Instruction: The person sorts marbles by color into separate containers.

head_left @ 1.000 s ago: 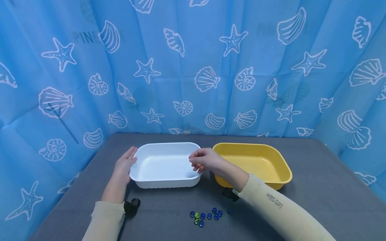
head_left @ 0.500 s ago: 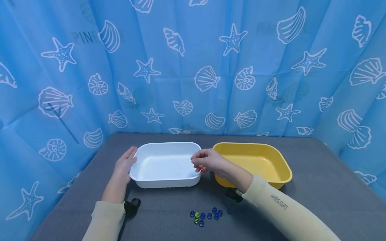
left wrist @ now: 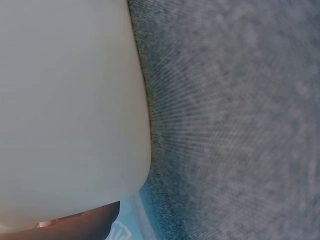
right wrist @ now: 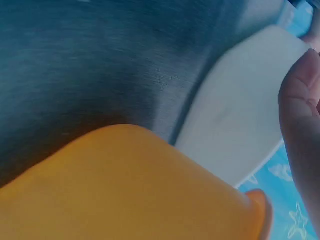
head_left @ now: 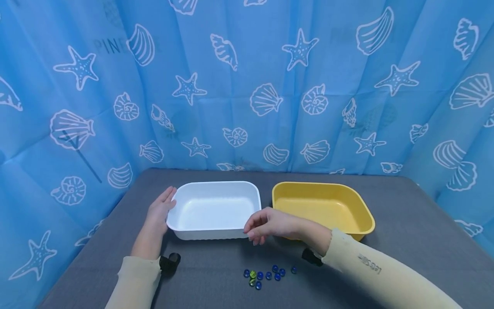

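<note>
My left hand (head_left: 157, 214) lies against the left end of a white plastic basin (head_left: 214, 234), its fingers extended along the outside. In the left wrist view the fingers (left wrist: 92, 222) show at the basin's far edge. My right hand (head_left: 266, 225) hovers just off the white basin's front right corner, fingers loosely bent, with nothing visible in them. A loose group of glass marbles (head_left: 269, 275), mostly blue with a couple of green ones, lies on the grey cloth in front of the hand.
To the right of the white basin stands a yellow basin (head_left: 324, 206), partly behind my right forearm. Grey cloth (head_left: 208, 274) covers the table. A blue curtain (head_left: 239, 86) with shell prints hangs behind it.
My right hand has left the white basin's right rim and come down and nearer, toward its front corner. The white basin's right end has shifted slightly right. My left hand stays put.
</note>
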Action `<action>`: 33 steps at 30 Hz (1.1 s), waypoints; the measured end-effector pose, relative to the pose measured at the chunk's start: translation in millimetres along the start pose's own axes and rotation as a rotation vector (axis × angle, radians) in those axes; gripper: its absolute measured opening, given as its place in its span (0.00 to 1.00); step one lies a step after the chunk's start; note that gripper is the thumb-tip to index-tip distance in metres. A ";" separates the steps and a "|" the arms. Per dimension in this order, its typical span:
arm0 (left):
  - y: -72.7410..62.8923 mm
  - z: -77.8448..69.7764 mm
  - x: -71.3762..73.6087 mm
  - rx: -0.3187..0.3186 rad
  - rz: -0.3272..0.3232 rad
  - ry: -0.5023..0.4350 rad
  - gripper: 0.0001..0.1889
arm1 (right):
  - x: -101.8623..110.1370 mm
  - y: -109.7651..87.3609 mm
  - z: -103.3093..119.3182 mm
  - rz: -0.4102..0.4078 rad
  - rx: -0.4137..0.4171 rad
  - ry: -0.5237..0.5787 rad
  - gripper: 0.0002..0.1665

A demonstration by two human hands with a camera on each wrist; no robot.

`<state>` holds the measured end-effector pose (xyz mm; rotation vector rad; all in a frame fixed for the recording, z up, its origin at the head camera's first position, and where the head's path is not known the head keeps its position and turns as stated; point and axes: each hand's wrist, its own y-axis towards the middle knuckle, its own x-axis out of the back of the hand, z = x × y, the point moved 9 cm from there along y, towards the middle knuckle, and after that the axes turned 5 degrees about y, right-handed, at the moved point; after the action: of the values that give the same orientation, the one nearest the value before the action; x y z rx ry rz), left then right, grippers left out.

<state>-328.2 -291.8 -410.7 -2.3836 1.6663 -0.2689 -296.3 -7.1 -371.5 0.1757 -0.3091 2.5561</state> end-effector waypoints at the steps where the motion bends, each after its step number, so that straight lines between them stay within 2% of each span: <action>1: -0.1 -0.1 -0.1 0.001 -0.002 0.006 0.28 | -2.7 -1.0 -1.5 0.022 -0.005 -0.008 0.15; 7: -1.8 -0.1 -0.3 0.004 0.001 0.014 0.28 | -19.8 -8.0 -12.2 0.156 -0.046 -0.067 0.12; 10: -1.8 -0.2 0.3 0.008 0.002 0.017 0.29 | -28.5 -10.8 -17.4 0.237 -0.035 -0.093 0.11; 13: -1.1 0.0 0.6 0.010 0.002 0.019 0.29 | -34.4 -11.8 -21.6 0.283 -0.032 -0.103 0.11; 21: -0.7 0.1 0.1 0.015 0.004 0.015 0.29 | -40.7 -10.4 -28.8 0.288 -0.072 -0.189 0.07; 29: -2.2 -0.5 -1.2 0.024 0.000 0.012 0.28 | -41.3 -7.3 -34.1 0.258 -0.134 -0.297 0.04; 33: -3.2 -1.3 -1.7 0.023 0.002 0.012 0.28 | -35.6 3.1 -53.8 0.285 -0.133 -0.321 0.05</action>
<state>-326.2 -289.3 -408.5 -2.3679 1.6612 -0.3007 -271.4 -14.2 -430.7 0.5277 -0.6661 2.7705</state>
